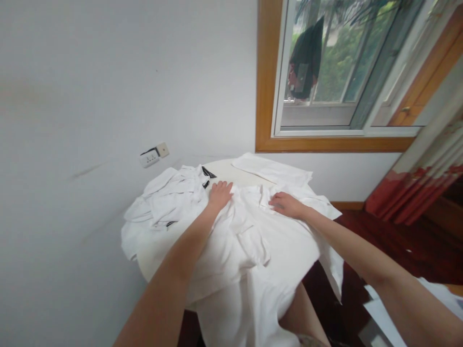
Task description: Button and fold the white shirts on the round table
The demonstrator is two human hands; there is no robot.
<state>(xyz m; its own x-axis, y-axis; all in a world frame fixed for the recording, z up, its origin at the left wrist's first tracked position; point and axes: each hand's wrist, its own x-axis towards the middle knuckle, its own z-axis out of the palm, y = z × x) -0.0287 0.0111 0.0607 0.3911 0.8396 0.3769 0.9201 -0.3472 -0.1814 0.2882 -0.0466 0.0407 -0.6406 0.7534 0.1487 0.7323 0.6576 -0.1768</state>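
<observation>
A white shirt [285,241] lies spread over a round, cream-topped table [224,171], its lower part hanging over the near edge. My left hand [220,194] rests on the shirt's far left side, fingers stretched out flat. To the right, my right hand [287,205] is at the shirt's far edge, its fingers bent around the cloth near what looks like the collar. Beside my left hand is a crumpled pile of white clothes [173,195] with some black striped parts. Another folded white cloth [273,168] lies at the back of the table.
A white wall with a socket [149,157] stands behind and left of the table. A wood-framed window [336,144] is at the upper right, beside a red and cream curtain [415,178]. White items [385,318] are at the lower right above the dark red floor [369,236].
</observation>
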